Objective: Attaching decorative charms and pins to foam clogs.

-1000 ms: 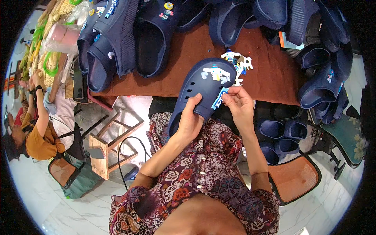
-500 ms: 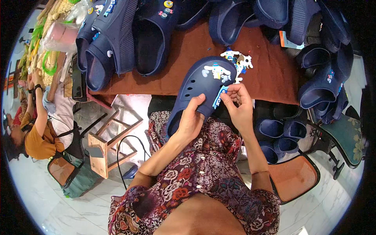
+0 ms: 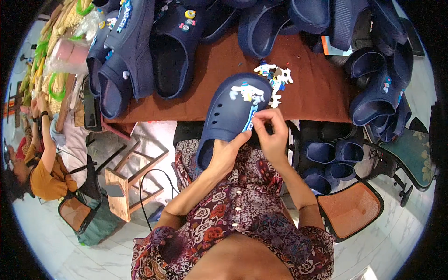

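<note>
Head view: a navy foam clog is held at the near edge of the brown table, toe pointing away. Its heel end is gripped from below by the left hand, thumb laid against the side. A small blue-and-white charm is pinched at the clog's rim by the right hand. The clog is judged light, springy and slightly yielding; the heel and sidewall offer the firmest hold. Loose charms lie just beyond the toe.
</note>
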A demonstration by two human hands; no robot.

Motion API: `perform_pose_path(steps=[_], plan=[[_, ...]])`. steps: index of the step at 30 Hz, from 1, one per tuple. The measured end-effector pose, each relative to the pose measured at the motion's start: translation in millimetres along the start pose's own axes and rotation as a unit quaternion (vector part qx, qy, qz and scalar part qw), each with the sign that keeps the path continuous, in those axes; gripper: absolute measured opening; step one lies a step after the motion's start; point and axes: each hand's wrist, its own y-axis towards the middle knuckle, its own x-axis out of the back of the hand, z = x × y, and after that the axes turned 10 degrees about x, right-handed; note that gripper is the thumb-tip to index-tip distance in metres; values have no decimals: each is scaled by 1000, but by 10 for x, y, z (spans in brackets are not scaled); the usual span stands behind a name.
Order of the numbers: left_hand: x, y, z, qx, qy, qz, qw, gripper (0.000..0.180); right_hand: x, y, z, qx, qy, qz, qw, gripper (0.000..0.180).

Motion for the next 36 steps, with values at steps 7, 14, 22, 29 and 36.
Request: perform_pose_path(steps=[7,14,22,29,36], plan=[[111,-98,-22,-12,0,-28,1000,42,-108,-181,-28,144,-106,14,984,22],[129,-99,-92,-14,-24,-29,999,54,200,115,-51,97,-149,24,984,21],[137,-84,-68,-11,-73,-32,997,60,526,411,-377,75,-378,57,921,38],[108,-97,-95,0,-64,-43,997,60,424,275,-381,86,-390,125,908,37],[142,-98,-91,5,-77,-42,996,53,639,478,-526,74,-346,28,935,26]])
